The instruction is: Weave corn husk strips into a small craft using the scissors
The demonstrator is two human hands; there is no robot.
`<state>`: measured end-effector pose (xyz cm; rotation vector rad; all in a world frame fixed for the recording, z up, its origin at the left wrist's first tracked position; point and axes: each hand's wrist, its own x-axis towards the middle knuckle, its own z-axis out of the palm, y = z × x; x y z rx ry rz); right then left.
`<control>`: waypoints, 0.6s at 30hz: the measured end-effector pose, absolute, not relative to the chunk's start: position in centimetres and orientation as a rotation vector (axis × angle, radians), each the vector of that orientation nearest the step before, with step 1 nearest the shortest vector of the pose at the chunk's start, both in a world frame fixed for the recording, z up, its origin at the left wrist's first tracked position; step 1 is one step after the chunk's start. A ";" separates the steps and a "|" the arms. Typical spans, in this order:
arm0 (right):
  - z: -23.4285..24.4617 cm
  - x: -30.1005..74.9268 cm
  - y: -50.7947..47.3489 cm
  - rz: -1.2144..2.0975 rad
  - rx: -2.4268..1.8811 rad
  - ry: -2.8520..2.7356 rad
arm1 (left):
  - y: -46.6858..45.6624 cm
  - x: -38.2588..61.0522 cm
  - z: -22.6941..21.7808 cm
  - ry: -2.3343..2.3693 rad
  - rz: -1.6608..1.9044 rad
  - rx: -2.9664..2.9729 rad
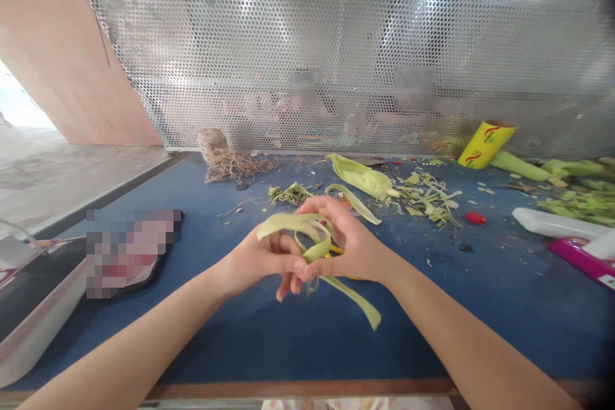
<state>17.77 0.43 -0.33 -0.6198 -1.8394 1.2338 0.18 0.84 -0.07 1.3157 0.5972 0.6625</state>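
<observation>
Both my hands meet over the middle of the blue table (pixel 480 307). My left hand (pixel 262 259) and my right hand (pixel 348 240) are closed around an ear of corn, mostly hidden, with a bit of yellow (pixel 336 250) showing between them. Pale green husk strips (pixel 307 230) curl over my fingers, and one long strip (pixel 358 301) hangs down toward the table. Another corn ear in its husk (pixel 362 177) lies farther back.
Husk scraps (pixel 427 195) litter the back right. A yellow roll (pixel 485 144) lies by the perforated metal screen (pixel 336 45). A bundle of fibres (pixel 230 163) lies back left. A white tray (pixel 557 224), a magenta box (pixel 583 259), a grey bin (pixel 33 327) at left.
</observation>
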 end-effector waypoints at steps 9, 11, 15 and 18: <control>-1.7 17.2 1.2 1.667 -0.550 -1.652 | 1.1 0.1 -0.1 0.616 0.858 1.364; -1.6 17.2 1.3 1.724 -0.499 -1.597 | 1.1 0.1 0.0 0.654 0.855 1.401; -1.2 17.3 1.2 1.738 -0.520 -1.556 | 0.9 0.1 0.3 0.737 0.848 1.433; -1.1 17.3 1.2 1.773 -0.526 -1.498 | 0.9 0.1 0.5 0.749 0.855 1.432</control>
